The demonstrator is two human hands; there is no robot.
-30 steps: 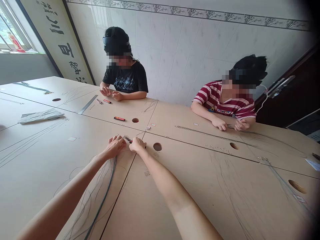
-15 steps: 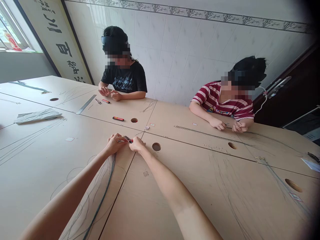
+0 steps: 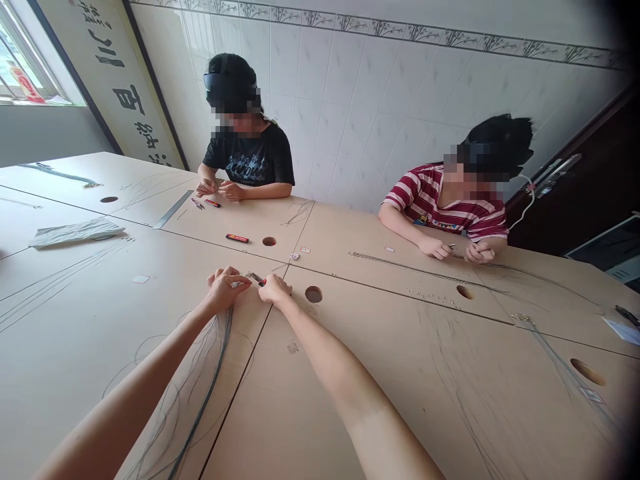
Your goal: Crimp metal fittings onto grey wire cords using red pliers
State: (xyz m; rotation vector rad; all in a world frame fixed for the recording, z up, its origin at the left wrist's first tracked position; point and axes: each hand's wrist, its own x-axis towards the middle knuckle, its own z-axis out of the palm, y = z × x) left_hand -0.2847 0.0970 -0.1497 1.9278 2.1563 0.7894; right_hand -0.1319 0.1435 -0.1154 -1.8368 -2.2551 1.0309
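Note:
Both my arms reach far out over the tan table. My left hand is pinched on the far end of a bundle of thin dark wires that trails back toward me. My right hand is closed on a small red-and-black tool, its tip pointing at my left fingers. The two hands almost touch. A round hole in the table lies just right of my right hand.
Two other people sit across the table, one in a black shirt, one in a striped shirt, both handling small parts. A red-and-black tool, a metal ruler, a folded cloth and loose wires lie about.
My left fingers have spread slightly and shifted a little left on the wire ends. My right hand holds its place. The person in black has moved their hands.

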